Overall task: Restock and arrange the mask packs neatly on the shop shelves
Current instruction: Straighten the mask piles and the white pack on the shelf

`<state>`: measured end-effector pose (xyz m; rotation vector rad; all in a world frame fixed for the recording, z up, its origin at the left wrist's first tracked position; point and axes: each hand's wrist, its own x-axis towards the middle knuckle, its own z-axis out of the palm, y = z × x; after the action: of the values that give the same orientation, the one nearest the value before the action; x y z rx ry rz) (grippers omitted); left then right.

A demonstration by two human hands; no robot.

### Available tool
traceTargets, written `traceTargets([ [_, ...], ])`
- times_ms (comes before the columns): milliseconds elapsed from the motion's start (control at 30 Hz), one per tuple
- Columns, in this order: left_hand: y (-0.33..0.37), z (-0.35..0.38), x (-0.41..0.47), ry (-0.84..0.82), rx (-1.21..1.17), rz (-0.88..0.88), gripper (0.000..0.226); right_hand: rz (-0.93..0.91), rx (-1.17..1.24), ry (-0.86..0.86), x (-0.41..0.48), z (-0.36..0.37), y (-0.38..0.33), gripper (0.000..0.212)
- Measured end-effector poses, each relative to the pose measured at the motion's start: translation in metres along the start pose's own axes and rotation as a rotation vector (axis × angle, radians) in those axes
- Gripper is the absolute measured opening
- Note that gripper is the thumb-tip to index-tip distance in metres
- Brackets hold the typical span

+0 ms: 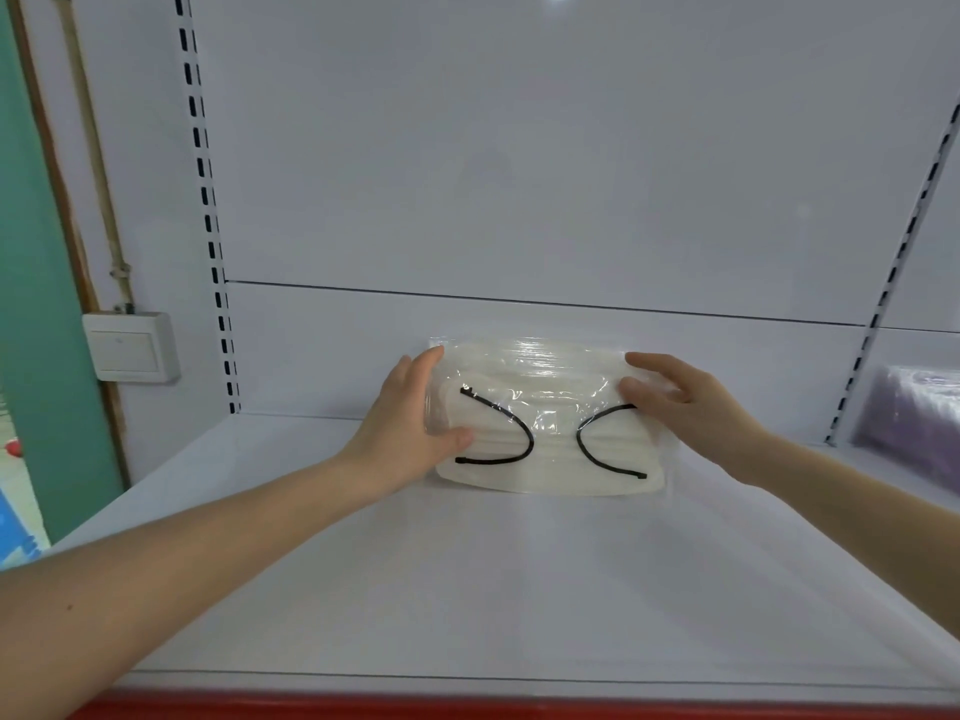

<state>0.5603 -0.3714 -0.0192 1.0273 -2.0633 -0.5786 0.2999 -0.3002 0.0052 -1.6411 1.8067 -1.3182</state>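
A clear plastic pack of cream-white masks (545, 433) with black ear loops leans at the back of the white shelf (467, 574), its top edge near the back panel. My left hand (410, 418) holds the pack's left end, thumb on the front and fingers round the edge. My right hand (680, 402) grips the right end, thumb on the front face and fingers over the top corner. Both forearms reach in from the front of the shelf.
A purple mask pack (914, 423) lies in the neighbouring bay at the right, behind a slotted upright (883, 304). Another slotted upright (208, 210) bounds the bay on the left. A wall switch (130, 348) sits left of it. A red strip (519, 706) edges the shelf front.
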Motion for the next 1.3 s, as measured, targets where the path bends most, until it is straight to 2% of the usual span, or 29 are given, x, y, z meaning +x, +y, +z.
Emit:
traceTargets([
  [67,0.0,-0.001,0.0,0.0,-0.002,-0.003,0.089,0.007,-0.002,-0.003,0.0,-0.001,0.0,0.049],
  [167,0.001,-0.003,0.001,0.021,-0.113,-0.05,0.102,0.035,0.058,0.02,0.001,-0.001,0.001,0.075],
  [267,0.001,-0.002,0.006,-0.041,-0.228,-0.113,0.115,0.054,0.151,-0.001,0.004,-0.001,0.005,0.094],
  [500,-0.005,0.005,0.023,-0.102,-0.326,-0.138,0.121,0.056,0.153,-0.059,0.014,0.006,0.009,0.132],
  [800,-0.012,0.007,0.031,-0.138,-0.377,-0.157,0.12,0.056,0.191,-0.043,0.02,0.011,0.015,0.136],
  [933,-0.014,0.007,0.03,-0.119,-0.423,-0.153,0.121,0.022,0.247,-0.045,0.025,0.012,0.007,0.117],
  [1033,-0.015,0.008,0.027,-0.106,-0.412,-0.145,0.123,0.005,0.193,-0.046,0.027,0.01,0.001,0.11],
  [1167,-0.014,0.004,0.024,-0.094,-0.382,-0.153,0.127,0.022,0.151,-0.078,0.024,0.004,0.006,0.116],
  [1233,-0.012,0.0,0.021,-0.089,-0.369,-0.172,0.127,-0.002,0.134,-0.038,0.02,0.0,0.004,0.108],
  [1300,-0.01,-0.004,0.016,-0.097,-0.329,-0.189,0.128,-0.088,-0.035,0.023,0.014,-0.005,0.002,0.109],
])
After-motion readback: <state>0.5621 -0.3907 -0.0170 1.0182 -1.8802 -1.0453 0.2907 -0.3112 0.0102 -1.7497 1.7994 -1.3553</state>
